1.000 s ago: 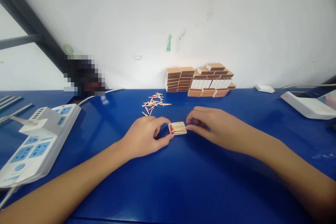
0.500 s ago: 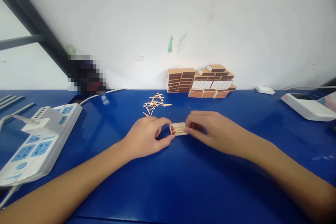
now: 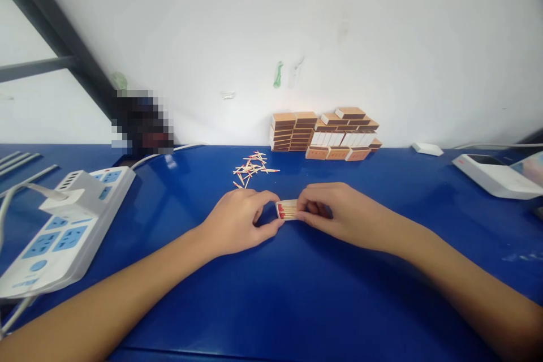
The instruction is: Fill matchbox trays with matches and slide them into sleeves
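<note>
A small white matchbox tray (image 3: 289,202) lies on the blue table between my hands, with red-tipped matches (image 3: 288,212) side by side in it, heads to the left. My left hand (image 3: 237,223) grips the tray's left end between thumb and forefinger. The closed fingers of my right hand (image 3: 333,209) cover the tray's right end; how much they press on the matches rather than on the tray walls is hidden. Just beyond my left hand is a loose pile of matches (image 3: 250,168).
Stacked matchboxes (image 3: 339,138) stand against the wall. A power strip (image 3: 76,232) with a plugged-in adapter and cables lies at the left. On the right are a white device (image 3: 492,175) with a dark screen and a small white block (image 3: 427,149).
My right fingers have shifted slightly left, over more of the tray. The matches inside now lie straighter and more parallel. My left hand keeps its grip.
</note>
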`<state>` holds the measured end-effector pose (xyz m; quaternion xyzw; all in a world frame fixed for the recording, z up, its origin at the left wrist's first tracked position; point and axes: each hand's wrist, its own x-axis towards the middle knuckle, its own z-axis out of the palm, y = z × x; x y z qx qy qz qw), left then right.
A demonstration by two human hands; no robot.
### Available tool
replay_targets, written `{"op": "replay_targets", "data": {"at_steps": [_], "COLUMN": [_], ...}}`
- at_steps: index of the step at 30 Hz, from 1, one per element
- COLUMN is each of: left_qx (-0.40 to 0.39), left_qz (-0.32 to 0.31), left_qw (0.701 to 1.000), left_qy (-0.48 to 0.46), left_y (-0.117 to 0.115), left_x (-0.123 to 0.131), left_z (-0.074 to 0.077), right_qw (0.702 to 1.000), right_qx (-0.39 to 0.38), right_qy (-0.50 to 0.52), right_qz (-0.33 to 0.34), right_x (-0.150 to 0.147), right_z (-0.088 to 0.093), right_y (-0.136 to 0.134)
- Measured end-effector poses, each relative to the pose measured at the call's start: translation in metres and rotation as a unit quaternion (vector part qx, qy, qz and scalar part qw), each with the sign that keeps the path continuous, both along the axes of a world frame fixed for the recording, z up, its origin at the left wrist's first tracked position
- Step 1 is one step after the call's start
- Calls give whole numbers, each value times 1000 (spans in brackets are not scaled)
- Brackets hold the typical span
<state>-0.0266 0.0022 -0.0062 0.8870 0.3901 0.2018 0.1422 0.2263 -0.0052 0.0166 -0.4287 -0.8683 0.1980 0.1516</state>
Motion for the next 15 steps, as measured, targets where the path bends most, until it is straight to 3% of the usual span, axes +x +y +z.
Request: {"op": "replay_targets", "data": {"at_steps": [9,15], "left_qx": [5,4], "left_qz": [-7,-18], "left_qw": [1000,1000], "left_qy": [0,-14], "left_y": [-3,-1], "left_x": [2,0], "left_z": [2,2], "right_qw": [999,994], "right_qx": [7,95], "right_qy": [28,18], "right_qz": [-29,-55], "right_x": [-7,-24], "right_z": [0,0], "right_y": [4,59]}}
